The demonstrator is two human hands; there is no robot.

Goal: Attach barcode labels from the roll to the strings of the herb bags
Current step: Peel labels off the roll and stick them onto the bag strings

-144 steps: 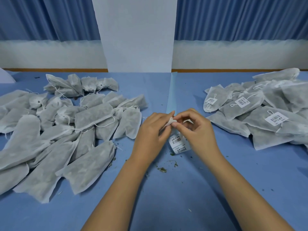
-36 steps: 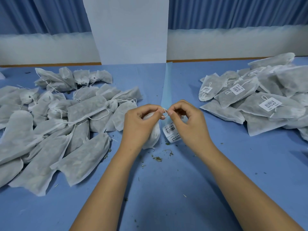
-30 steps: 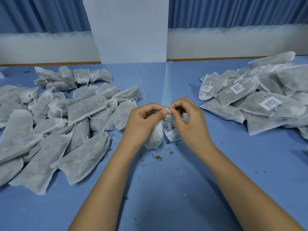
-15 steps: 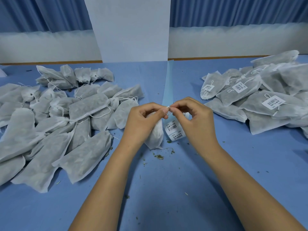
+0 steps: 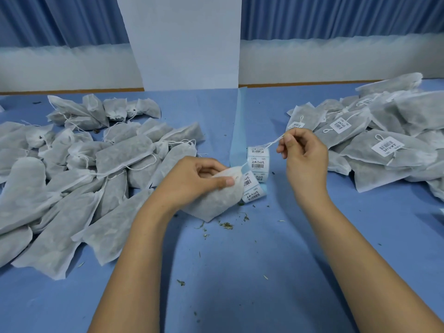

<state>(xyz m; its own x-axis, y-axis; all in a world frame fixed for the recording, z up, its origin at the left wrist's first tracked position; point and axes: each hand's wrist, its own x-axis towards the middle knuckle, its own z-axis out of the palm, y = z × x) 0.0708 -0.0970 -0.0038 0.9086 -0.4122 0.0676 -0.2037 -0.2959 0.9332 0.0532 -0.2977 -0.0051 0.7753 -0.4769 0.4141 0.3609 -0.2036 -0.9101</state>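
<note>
Pulled rightward since the earlier frame, thin white string [image 5: 274, 141] is pinched by right hand [image 5: 305, 155], stretched up-right from grey-white fabric herb bag [image 5: 213, 200] gripped in left hand [image 5: 192, 181], white barcode label roll [image 5: 258, 159] lying beneath, nearer right hand.

**What stays out of sight**

The left hand [image 5: 199, 181] covers much of the herb bag [image 5: 216, 200] it grips. That bag hides part of the strip [image 5: 252, 191] trailing off the label roll [image 5: 258, 155]. The string [image 5: 271, 143] vanishes into the pinch of the right hand [image 5: 305, 157], its end unseen. Print on the roll is too small to read. The unlabelled pile [image 5: 72, 188] runs off the left edge, the labelled pile [image 5: 384, 152] off the right.
</note>
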